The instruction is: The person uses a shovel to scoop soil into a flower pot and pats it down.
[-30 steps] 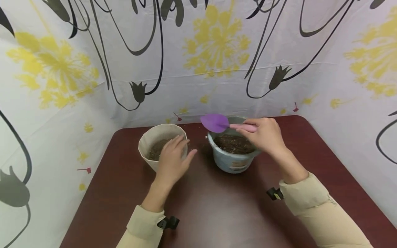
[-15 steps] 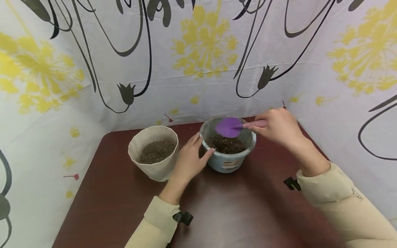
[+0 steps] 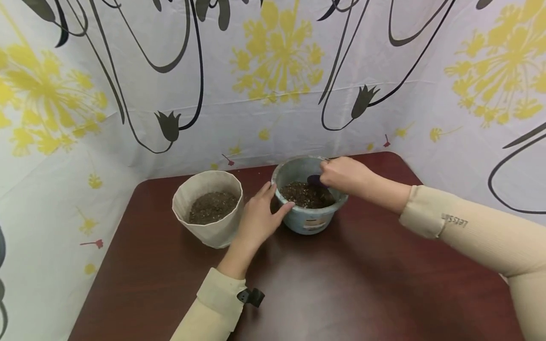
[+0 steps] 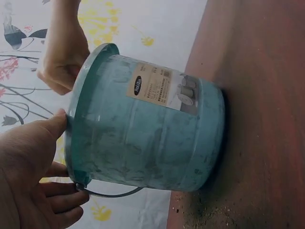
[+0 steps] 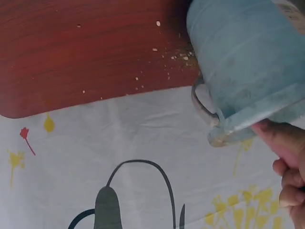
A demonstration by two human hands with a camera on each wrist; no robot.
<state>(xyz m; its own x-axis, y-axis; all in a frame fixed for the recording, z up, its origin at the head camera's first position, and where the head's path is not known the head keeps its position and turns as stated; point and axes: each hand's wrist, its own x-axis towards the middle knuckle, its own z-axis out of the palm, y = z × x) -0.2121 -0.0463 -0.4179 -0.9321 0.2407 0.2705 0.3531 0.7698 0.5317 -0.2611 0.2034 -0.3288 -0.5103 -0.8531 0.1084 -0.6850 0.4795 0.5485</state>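
A light-blue bucket (image 3: 298,221) with dark soil (image 3: 304,194) inside stands upright at the back of the table. My left hand (image 3: 259,217) holds the bucket's left rim; in the left wrist view the thumb is at the rim and the fingers are by the wire handle (image 4: 112,194). My right hand (image 3: 347,176) grips a small trowel by its pink handle (image 5: 281,148). The trowel's purple blade (image 3: 314,180) points down inside the bucket at the soil, its lower part hidden.
Left of the bucket stands a cream faceted pot (image 3: 217,233) with soil (image 3: 213,207) in it. Crumbs (image 4: 214,217) lie on the red-brown table (image 3: 298,284) beside the bucket. A patterned cloth (image 3: 213,94) hangs close behind the table.
My left hand has moved right from the cream pot to the bucket's rim. The right hand has tipped the trowel from level above the bucket to blade-down inside it.
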